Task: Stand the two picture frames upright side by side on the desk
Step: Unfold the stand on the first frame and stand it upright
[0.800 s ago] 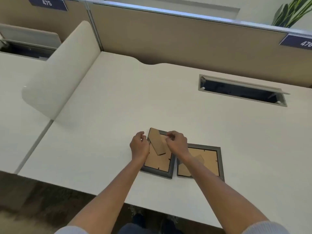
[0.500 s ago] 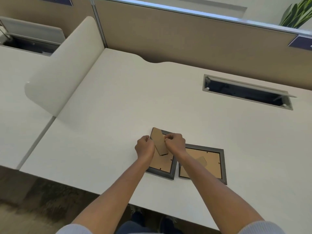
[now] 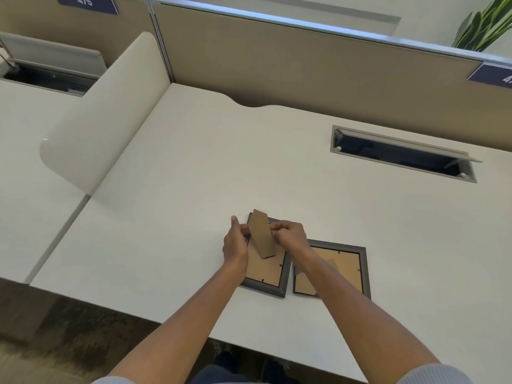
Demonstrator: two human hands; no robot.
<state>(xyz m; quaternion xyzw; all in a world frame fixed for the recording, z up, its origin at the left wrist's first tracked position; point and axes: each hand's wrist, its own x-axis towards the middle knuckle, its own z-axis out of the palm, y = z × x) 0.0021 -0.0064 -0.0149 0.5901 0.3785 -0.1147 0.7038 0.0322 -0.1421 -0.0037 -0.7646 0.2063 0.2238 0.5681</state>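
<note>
Pinching the left frame's stand [image 3: 261, 234], both hands [image 3: 235, 242] [image 3: 291, 234] work near the desk [image 3: 194, 167] front edge.

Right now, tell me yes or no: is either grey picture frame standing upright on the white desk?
No: the left grey picture frame and the right grey picture frame both lie face down on the white desk.

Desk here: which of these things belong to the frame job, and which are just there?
Part of the job:
- left frame, face down, its cardboard stand pinched by the left hand and right hand
- right frame, face down
- desk

Just there:
- cable hatch, open
- side divider
- plant
- number sign
</note>
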